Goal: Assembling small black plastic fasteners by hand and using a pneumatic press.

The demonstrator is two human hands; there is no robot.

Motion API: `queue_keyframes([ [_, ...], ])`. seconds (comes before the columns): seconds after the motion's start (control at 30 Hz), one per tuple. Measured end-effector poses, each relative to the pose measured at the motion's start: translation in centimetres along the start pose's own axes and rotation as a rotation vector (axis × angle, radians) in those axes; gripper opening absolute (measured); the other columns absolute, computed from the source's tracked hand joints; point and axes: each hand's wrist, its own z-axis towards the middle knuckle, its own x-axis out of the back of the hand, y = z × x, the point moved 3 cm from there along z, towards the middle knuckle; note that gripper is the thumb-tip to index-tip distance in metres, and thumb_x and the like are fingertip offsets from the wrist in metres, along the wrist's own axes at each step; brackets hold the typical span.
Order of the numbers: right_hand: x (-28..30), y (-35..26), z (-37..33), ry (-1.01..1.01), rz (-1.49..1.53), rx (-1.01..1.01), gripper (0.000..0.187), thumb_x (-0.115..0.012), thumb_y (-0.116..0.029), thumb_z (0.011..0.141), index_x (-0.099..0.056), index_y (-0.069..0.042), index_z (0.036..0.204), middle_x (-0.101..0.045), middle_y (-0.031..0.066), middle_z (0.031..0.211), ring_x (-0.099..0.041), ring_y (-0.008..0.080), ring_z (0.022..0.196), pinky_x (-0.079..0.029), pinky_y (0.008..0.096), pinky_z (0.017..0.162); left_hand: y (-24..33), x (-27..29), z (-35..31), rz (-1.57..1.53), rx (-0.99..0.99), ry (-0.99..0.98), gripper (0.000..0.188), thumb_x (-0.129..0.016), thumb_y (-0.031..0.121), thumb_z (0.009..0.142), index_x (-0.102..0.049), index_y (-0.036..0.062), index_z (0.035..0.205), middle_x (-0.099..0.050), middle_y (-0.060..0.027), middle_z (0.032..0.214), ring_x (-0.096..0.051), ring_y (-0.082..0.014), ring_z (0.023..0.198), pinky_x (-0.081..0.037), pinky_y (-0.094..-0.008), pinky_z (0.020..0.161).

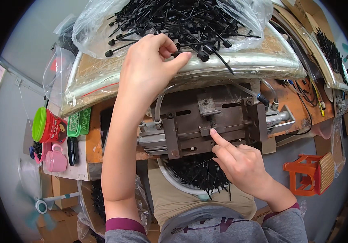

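My left hand [147,67] is raised at the front edge of the heap, its thumb and fingers pinching a black plastic stemmed part [176,53]. Beyond it lies a heap of black stemmed parts [178,20] with knobbed heads, on clear plastic bagging. Below, a dark metal clamping fixture [190,141] is mounted on the bench. My right hand [238,160] has its index finger stretched out, the tip touching a small block at the fixture's middle. A thin black stem [211,120] shows just above that fingertip. The other fingers of this hand are loosely curled and hold nothing I can see.
Air cylinders [153,142] with clear hoses flank the fixture. In my lap stands a white basket [163,170] of black parts. At left are a red tub [54,125], a green basket [79,122] and a pink mug [56,158]; an orange stool [303,174] stands at right.
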Motion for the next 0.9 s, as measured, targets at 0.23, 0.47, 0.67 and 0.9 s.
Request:
queue_keyframes([
  [0.23,4.5,2.0,5.4,0.423,0.176,0.024,0.024,-0.079,-0.005,0.078,-0.066,-0.002,0.098,-0.068,0.0120,0.093,-0.069,0.0287,0.079,-0.055,0.0357,0.066,4.7,2.1,-9.0,-0.125,-0.159,0.088,0.028,-0.086,0.007,0.074,-0.076,0.0034,0.100,-0.072,-0.0089,0.110,-0.069,-0.0176,0.092,-0.056,-0.0293,0.075],
  [0.47,6.4,3.8,17.8,0.492,-0.348,0.185,0.019,-0.078,-0.021,0.080,-0.070,-0.005,0.087,-0.063,0.0066,0.088,-0.065,0.0297,0.082,-0.052,0.0411,0.072,7.5,-1.7,-16.7,-0.030,-0.177,-0.146,0.029,-0.084,0.011,0.076,-0.071,0.0016,0.100,-0.068,-0.0193,0.128,-0.072,-0.0237,0.072,-0.056,-0.0305,0.061],
  [0.67,4.0,6.6,21.2,0.186,-0.465,0.126,0.012,-0.074,-0.014,0.081,-0.071,-0.006,0.090,-0.068,0.0064,0.096,-0.069,0.0256,0.089,-0.055,0.0389,0.074,7.7,-5.0,-17.6,0.125,-0.208,-0.210,0.026,-0.083,0.015,0.076,-0.071,0.0043,0.097,-0.068,-0.0167,0.128,-0.064,-0.0168,0.055,-0.051,-0.0261,0.053],
  [0.9,9.2,4.9,14.7,0.456,0.012,0.084,0.017,-0.070,-0.005,0.081,-0.070,-0.005,0.098,-0.071,0.0096,0.106,-0.071,0.0222,0.097,-0.056,0.0344,0.081,7.2,-5.2,-16.8,0.163,-0.215,-0.227,0.026,-0.083,0.018,0.076,-0.072,0.0057,0.096,-0.069,-0.0144,0.127,-0.065,-0.0182,0.055,-0.052,-0.0260,0.054],
])
